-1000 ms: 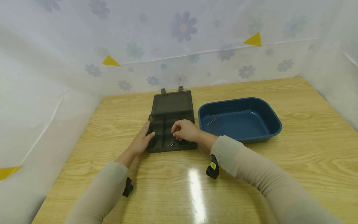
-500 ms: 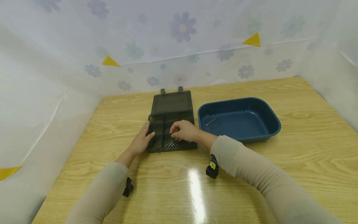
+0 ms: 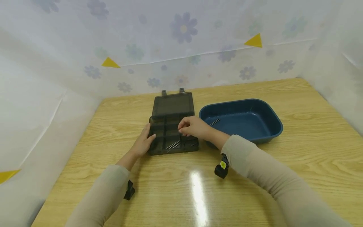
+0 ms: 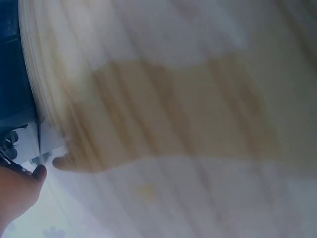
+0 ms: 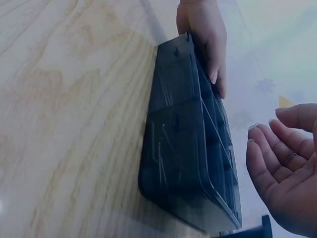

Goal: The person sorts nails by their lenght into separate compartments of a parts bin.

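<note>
A dark translucent compartment box (image 3: 157, 129) lies on the table with its lid (image 3: 173, 104) folded back. My left hand (image 3: 141, 142) holds its left wall, thumb over the rim and fingers along the outside. Several thin metal rods (image 3: 173, 145) lie slanted in the front middle compartment, and a short dark piece (image 3: 194, 144) shows in the front right one. My right hand (image 3: 195, 127) hovers above the box's right side. In the right wrist view the right hand (image 5: 290, 171) has loosely bent fingers, the thumb apart from them and nothing between.
Right of the box stands a blue basin (image 3: 241, 135), partly behind my right forearm. Thin rods (image 3: 215, 122) lie at its left end. A flowered white curtain (image 3: 181, 72) hangs along the table's back edge.
My right hand has let go of the rods, which now lie in the front middle compartment, and has moved up and right. The left hand stays on the box.
</note>
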A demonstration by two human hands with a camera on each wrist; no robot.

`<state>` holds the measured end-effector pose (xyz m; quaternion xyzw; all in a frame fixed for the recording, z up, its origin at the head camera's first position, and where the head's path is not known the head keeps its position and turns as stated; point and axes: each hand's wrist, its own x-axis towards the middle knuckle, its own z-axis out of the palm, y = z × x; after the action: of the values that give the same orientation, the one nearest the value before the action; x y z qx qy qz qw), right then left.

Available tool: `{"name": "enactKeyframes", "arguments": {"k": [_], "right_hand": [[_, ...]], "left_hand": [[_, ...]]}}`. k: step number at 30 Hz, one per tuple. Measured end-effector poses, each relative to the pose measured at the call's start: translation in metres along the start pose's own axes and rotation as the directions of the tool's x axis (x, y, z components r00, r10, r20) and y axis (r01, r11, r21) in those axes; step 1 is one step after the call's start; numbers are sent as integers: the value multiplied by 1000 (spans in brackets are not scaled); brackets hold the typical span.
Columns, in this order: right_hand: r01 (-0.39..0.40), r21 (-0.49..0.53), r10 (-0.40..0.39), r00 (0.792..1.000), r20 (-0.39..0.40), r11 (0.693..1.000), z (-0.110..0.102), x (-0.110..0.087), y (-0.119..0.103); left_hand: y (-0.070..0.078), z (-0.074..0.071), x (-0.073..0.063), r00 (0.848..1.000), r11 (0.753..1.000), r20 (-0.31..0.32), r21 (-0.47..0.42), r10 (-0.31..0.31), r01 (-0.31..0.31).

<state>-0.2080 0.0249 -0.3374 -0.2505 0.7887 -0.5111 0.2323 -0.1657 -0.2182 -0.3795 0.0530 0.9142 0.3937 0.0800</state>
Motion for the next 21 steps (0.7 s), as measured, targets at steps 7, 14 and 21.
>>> {"name": "enactKeyframes", "arguments": {"k": [7,14,21], "right_hand": [[-2,-4,2,999,-40,1000,-16,-9,3],[-16,0,16,998,-64,1000,-31,-18,7],[-45,-29,42,993,-109,999,-44,-23,10]], "left_hand": [[0,2,0,1000,1000,-8,12,4,-3],[-1,2,0,1000,1000,-12,7,3,-3],[-2,1,0,1000,1000,-11,-14,14,-15]]}}
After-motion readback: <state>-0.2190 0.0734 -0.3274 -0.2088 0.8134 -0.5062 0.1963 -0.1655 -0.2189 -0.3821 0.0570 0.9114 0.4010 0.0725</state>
